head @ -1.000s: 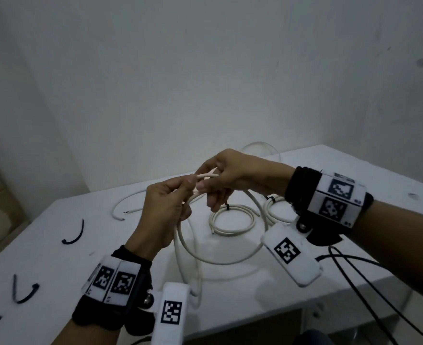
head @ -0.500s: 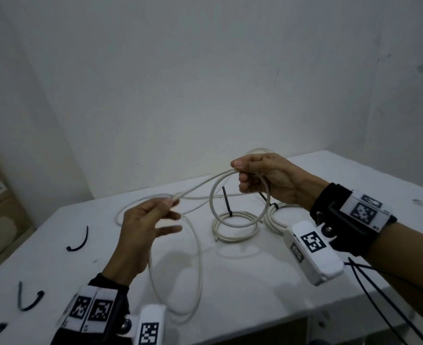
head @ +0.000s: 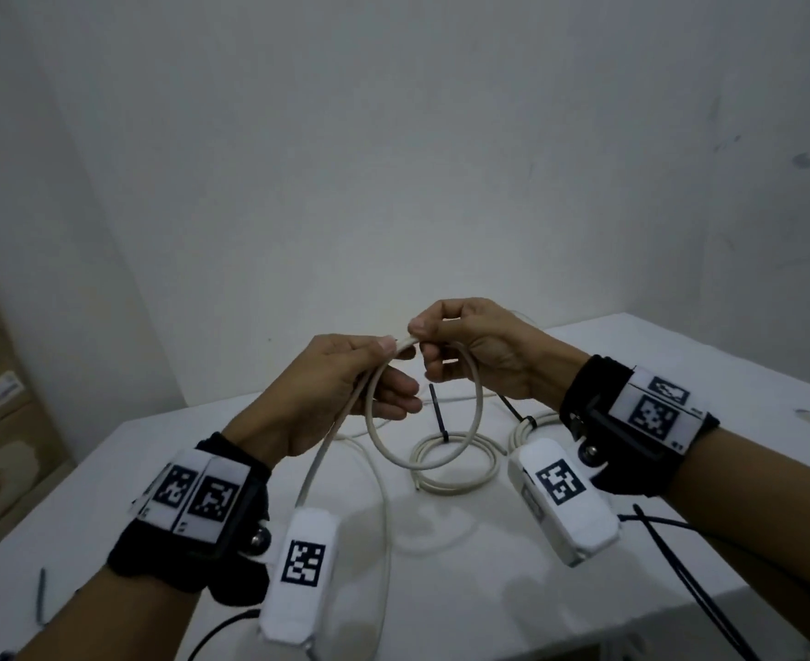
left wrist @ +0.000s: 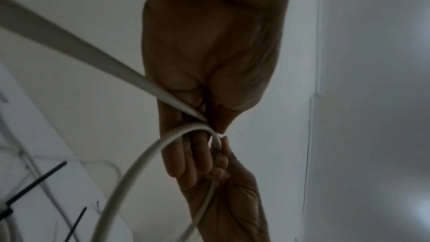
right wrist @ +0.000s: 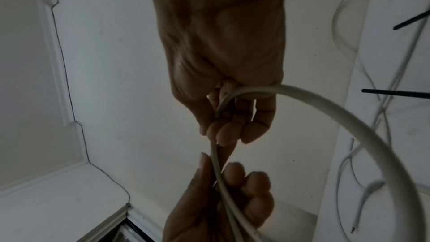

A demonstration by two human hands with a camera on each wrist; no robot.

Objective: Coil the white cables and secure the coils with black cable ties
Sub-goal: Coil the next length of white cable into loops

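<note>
A loop of white cable [head: 474, 412] was pinched at its top by left hand [head: 326, 388] and right hand [head: 484, 355], each grip closed on it.

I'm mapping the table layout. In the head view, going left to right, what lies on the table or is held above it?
Loose black tie → left hand → held cable loop → right hand.

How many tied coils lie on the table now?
2: one coil at the table's centre, behind the held loop; a second coil to its right, partly hidden by the right wrist.
</note>
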